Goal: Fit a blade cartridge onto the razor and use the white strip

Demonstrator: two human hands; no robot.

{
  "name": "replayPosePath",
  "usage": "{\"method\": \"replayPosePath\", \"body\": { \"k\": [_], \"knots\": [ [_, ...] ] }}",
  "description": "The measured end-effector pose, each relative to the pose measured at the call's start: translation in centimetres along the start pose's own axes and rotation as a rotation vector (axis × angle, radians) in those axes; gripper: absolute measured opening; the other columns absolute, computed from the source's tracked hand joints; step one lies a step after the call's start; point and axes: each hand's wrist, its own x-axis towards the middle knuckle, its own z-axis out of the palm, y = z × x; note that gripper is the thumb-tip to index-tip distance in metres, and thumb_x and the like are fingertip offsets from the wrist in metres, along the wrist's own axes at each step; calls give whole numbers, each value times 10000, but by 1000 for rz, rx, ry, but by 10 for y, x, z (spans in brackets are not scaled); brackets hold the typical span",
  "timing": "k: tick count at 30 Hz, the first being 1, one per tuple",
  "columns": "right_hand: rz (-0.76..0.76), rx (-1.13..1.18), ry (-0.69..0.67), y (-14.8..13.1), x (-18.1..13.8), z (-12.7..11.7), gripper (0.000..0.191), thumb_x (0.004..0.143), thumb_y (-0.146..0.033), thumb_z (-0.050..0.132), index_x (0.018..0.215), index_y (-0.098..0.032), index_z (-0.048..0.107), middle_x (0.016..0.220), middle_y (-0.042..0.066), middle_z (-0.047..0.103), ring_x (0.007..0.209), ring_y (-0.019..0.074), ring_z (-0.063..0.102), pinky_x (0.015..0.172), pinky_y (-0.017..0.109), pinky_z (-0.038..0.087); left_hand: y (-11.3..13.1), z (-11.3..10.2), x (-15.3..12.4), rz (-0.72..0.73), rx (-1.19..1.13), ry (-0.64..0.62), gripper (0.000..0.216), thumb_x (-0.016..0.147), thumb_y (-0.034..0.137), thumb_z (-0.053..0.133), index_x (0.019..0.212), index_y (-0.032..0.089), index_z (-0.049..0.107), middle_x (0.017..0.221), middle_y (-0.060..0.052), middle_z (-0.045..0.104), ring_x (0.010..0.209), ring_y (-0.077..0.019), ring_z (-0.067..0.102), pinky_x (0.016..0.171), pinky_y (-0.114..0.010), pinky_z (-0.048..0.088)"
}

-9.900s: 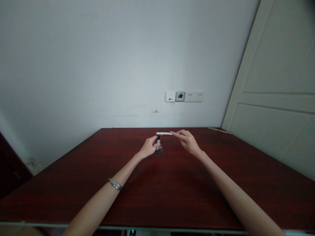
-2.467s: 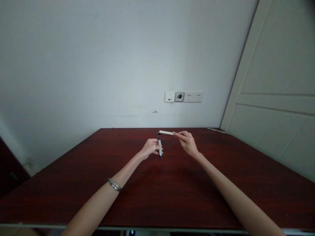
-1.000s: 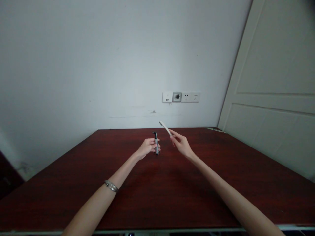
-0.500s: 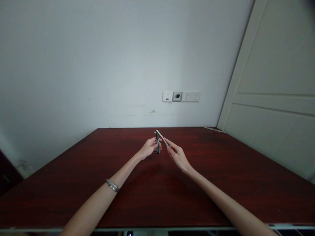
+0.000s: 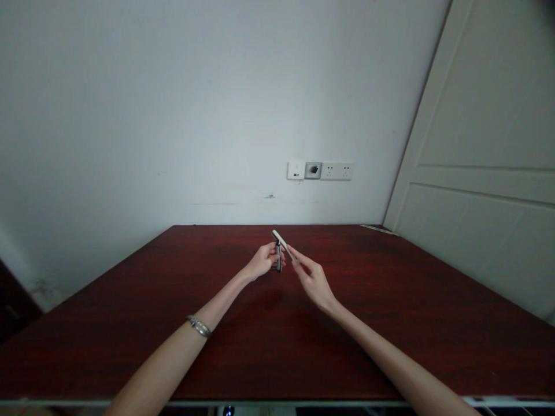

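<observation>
Above the middle of the table, my left hand [image 5: 262, 262] has its fingers closed round a small black-and-grey bracket-like frame [image 5: 278, 264], held upright. My right hand [image 5: 315, 281] pinches the lower end of a slim white flat piece [image 5: 280, 238], seen nearly edge-on and slanting up to the left. The top of the frame meets the underside of the white piece; whether they are joined I cannot tell. Fingers cover part of both things, and their exact kind is too small to make out.
The dark red wooden table [image 5: 182, 370] reaches back to a pale wall [image 5: 217, 115]. Sockets and switches [image 5: 321, 170] are set in that wall. A white panelled door [image 5: 485, 144] stands at the right, with a thin strip [image 5: 378, 229] near the back right corner.
The white piece has tipped lower over the frame, hiding the small metal part that stuck out at its top. My right hand has shifted slightly left; my left hand has hardly moved.
</observation>
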Motion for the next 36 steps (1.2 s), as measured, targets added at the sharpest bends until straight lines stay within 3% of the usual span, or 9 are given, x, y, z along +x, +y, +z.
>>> {"method": "replayPosePath", "body": {
  "k": [13,17,23,28,32,36],
  "knots": [
    [40,-21,35,6,0,-6,407,862,-333,431,1248,-238,520,1128,44,626,1011,241,578,843,399,468,-3,-4,1,-17,17,13,179,746,143,538,921,129,503,749,-33,581,654,-147,617,624,-294,484],
    [-9,-65,-32,5,-1,-6,383,867,-325,433,1223,-238,545,1191,49,591,1055,231,555,898,378,430,-6,-5,4,9,34,23,171,733,136,556,898,119,515,740,-35,585,641,-147,620,606,-292,500],
    [-39,-91,65,10,-2,0,411,883,-323,398,1266,-216,503,1187,77,584,1037,207,551,908,342,412,-9,-7,5,12,43,59,210,716,155,604,908,112,529,734,-51,618,640,-165,632,573,-295,519],
    [-109,-170,-44,0,-8,6,397,895,-284,380,1270,-232,498,955,68,637,799,167,570,762,298,450,-10,-12,9,7,99,152,173,682,162,643,826,112,561,733,-55,647,640,-175,640,571,-300,517],
    [-167,-178,31,-6,8,-3,397,895,-298,387,1271,-237,497,952,64,632,761,159,550,731,285,442,-9,-20,14,63,276,300,172,622,128,683,738,120,556,658,-22,636,602,-146,618,573,-265,498],
    [-166,-205,138,12,34,-11,396,887,-330,391,1238,-218,536,942,76,638,768,177,555,733,301,444,-9,-26,14,24,474,429,165,622,169,686,711,138,551,558,19,589,506,-121,569,499,-233,462]
  ]
}}
